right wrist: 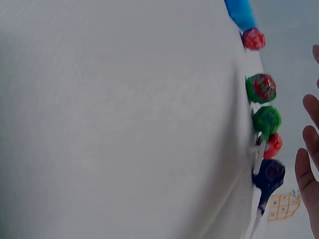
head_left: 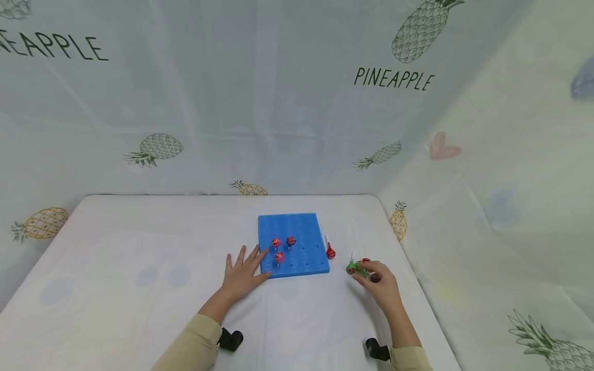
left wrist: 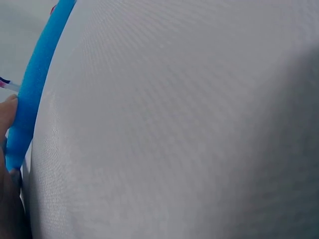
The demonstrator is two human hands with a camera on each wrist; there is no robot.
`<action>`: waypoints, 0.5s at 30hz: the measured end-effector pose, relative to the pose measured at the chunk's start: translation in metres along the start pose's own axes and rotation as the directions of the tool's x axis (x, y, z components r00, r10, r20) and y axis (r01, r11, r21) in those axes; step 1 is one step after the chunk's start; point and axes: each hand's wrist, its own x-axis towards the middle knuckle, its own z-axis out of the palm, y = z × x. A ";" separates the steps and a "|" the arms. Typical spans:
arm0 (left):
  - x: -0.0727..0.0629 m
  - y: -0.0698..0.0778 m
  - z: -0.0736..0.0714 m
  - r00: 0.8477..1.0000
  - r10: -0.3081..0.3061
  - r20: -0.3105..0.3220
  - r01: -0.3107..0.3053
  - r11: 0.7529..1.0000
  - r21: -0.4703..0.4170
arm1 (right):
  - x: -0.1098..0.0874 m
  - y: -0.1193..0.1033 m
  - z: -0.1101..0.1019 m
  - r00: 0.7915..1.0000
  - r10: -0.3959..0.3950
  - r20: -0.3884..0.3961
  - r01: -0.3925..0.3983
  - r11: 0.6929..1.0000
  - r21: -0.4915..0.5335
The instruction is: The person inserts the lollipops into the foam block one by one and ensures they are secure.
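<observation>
My left hand (head_left: 241,278) lies with fingers spread at the left edge of a blue pegboard (head_left: 301,226), its thumb and a fingertip at the board. Three lollipops stand in the board: a red one (head_left: 276,242), a pinkish-red one (head_left: 279,257) and a dark one (head_left: 291,240). Over a small group of lollipops on the right hovers my right hand (head_left: 382,286). In the right wrist view its loosely bent fingers (right wrist: 310,133) are apart from a green-and-red lollipop (right wrist: 261,87), a green one (right wrist: 267,120), a red one (right wrist: 273,145) and a dark blue one (right wrist: 270,172).
A red lollipop (head_left: 330,252) lies just right of the board. The white-covered table (head_left: 139,247) has its right edge close beyond my right hand. A pineapple-print cloth (head_left: 278,103) hangs behind and to the right.
</observation>
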 end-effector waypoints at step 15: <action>0.005 -0.004 0.005 0.999 -0.024 0.030 0.023 1.000 0.020 | -0.015 0.025 -0.013 0.990 0.089 -0.113 -0.094 0.994 -0.048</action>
